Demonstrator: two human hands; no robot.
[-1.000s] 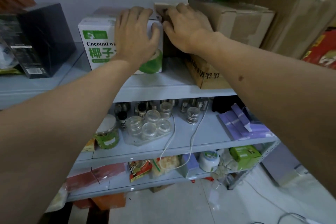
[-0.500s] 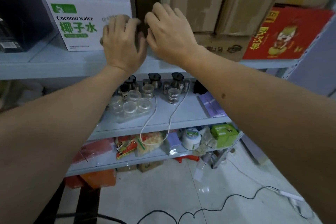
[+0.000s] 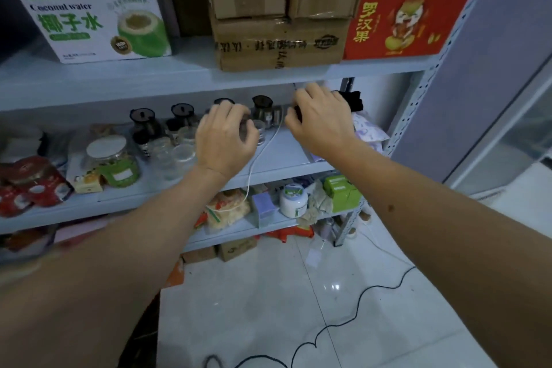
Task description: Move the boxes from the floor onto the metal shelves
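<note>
Both hands are hovering empty before the metal shelves (image 3: 179,81): the left hand (image 3: 225,140) and right hand (image 3: 321,122) are showing loosely curled fingers gripping nothing. The coconut water box (image 3: 89,15) is sitting on the upper shelf.

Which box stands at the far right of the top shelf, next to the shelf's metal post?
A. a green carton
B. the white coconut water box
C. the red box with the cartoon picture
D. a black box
C: the red box with the cartoon picture stands at the right end of the top shelf, with the brown cardboard boxes to its left.
</note>
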